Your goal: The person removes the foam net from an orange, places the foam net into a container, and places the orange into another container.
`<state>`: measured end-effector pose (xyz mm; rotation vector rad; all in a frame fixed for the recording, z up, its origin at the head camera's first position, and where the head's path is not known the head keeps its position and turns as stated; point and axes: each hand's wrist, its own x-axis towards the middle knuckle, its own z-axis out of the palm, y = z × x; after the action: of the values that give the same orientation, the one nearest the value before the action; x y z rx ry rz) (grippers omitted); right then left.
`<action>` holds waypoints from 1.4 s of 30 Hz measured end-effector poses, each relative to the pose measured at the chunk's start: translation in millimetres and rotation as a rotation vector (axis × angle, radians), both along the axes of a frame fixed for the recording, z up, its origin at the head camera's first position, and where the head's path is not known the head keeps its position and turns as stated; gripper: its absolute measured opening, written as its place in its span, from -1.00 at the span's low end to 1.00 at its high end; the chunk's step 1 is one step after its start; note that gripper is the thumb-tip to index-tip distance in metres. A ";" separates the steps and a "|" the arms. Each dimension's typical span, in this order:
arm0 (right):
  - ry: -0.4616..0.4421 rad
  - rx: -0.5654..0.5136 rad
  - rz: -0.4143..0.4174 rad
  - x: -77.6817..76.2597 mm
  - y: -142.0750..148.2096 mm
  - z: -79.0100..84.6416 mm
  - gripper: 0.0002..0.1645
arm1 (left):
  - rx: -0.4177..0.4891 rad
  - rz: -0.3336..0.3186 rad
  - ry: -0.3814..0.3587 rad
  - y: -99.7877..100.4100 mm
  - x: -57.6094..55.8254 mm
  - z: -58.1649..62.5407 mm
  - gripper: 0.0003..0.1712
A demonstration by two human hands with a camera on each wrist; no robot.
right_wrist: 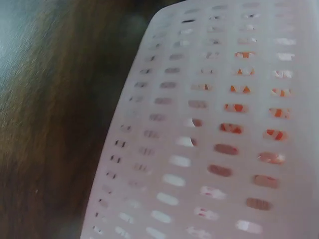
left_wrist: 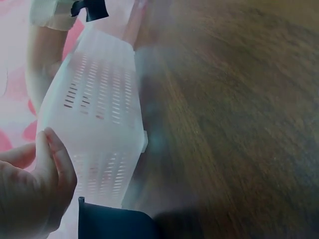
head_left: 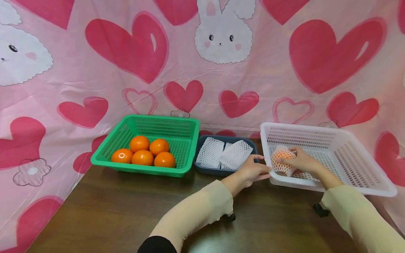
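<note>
In the head view, my right hand (head_left: 302, 161) grips an orange in a white foam net (head_left: 282, 161) at the left end of the white basket (head_left: 373, 188). Through the basket's slots, the right wrist view shows bits of orange and netting; the hand is mostly hidden there. My left hand (head_left: 250, 171) touches the basket's near left corner with fairly straight fingers, and the left wrist view shows those fingers (left_wrist: 52, 154) against the rim. Beside that hand, the dark blue tray (head_left: 209, 171) holds white foam nets (head_left: 235, 154), flat and partly overlapping.
A green basket (head_left: 186, 170) with several bare oranges (head_left: 142, 157) stands at the left. All the containers are on a dark wooden table (head_left: 126, 211). A pink cloth with hearts and rabbits (head_left: 183, 45) hangs behind them.
</note>
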<state>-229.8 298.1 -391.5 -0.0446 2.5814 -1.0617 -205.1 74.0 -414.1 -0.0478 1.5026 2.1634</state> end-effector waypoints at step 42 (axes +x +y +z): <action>0.220 -0.207 0.048 48.1 -32.5 57.1 -0.05 | -0.027 -0.247 -0.081 -40.9 -4.4 17.6 -0.50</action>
<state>-181.8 265.6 -334.4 -0.2878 2.6332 -1.3708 -209.5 33.1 -396.5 0.0390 1.4127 1.9227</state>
